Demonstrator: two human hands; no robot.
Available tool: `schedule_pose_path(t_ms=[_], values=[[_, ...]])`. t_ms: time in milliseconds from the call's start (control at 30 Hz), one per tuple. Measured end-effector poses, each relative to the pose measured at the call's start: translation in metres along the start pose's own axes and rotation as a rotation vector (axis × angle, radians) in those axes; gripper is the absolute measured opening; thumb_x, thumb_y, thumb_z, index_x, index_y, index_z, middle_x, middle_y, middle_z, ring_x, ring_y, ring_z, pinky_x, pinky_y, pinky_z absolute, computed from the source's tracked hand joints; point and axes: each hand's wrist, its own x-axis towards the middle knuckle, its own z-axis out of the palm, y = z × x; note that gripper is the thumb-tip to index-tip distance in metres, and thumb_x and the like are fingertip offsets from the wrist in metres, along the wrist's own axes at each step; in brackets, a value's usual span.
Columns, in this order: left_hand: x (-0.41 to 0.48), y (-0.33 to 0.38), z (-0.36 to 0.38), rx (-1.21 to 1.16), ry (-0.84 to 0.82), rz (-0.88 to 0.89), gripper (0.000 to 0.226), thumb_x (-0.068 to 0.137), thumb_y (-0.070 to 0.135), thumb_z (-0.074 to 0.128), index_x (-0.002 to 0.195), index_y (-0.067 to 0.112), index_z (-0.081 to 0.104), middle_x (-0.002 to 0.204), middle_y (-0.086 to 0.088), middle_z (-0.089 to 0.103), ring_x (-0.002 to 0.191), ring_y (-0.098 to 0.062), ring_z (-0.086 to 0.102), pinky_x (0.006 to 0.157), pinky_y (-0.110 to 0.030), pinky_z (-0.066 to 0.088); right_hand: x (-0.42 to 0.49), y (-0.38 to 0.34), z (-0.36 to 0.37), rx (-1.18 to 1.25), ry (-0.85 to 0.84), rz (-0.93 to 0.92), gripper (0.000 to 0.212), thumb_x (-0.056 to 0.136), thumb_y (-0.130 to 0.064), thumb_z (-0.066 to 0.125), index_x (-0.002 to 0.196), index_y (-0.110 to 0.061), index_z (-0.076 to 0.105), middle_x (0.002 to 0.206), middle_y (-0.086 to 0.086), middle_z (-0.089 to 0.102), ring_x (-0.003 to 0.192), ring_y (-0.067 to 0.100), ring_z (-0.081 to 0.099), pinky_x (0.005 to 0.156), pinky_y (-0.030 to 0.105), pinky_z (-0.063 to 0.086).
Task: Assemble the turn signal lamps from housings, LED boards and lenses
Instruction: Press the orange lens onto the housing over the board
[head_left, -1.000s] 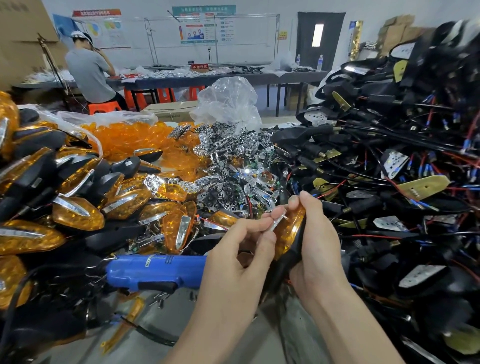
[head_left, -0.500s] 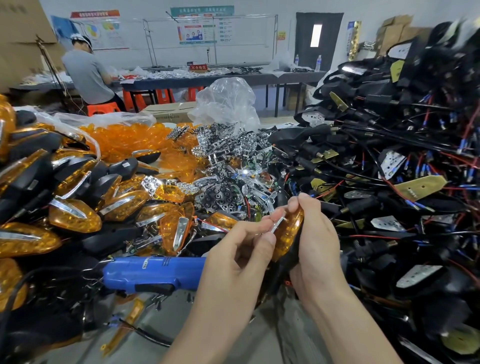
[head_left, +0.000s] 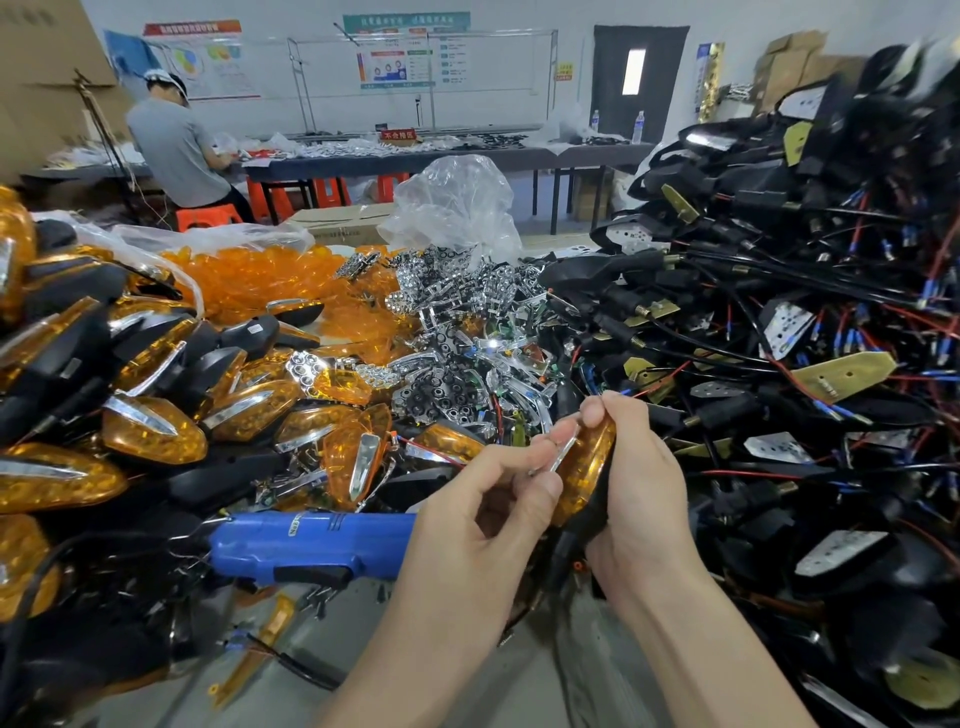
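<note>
Head view | I'm gripping the lamp (head_left: 586, 475) in my right hand (head_left: 641, 493) | left hand (head_left: 483, 512) pinching the chrome trim (head_left: 565, 448) against it | I'm judging it needs squaring before pressing home.

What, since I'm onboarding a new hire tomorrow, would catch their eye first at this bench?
Probably the tangle of black housings and wires heaped on the right, facing a pile of amber lamps on the left. At centre, the right hand grips a half-built lamp while the left hand pinches a chrome strip at its face.
</note>
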Motion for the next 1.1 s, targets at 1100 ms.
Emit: schedule_pose_path(t_ms=[1100], values=[[-0.006,0.001,-0.001,0.231,-0.105,0.071,0.032,0.096,0.051,0.044,0.125,0.056,0.057,0.102,0.014,0.06,0.09,-0.007,0.061,0.078,-0.017,0.049,0.003,-0.003,-0.006,0.29,0.022,0.148,0.036,0.095,-0.028,0.056,0.06,-0.022,0.055,0.057,-0.003,0.051,0.056,0.018,0.064,0.05,0.027,0.054]])
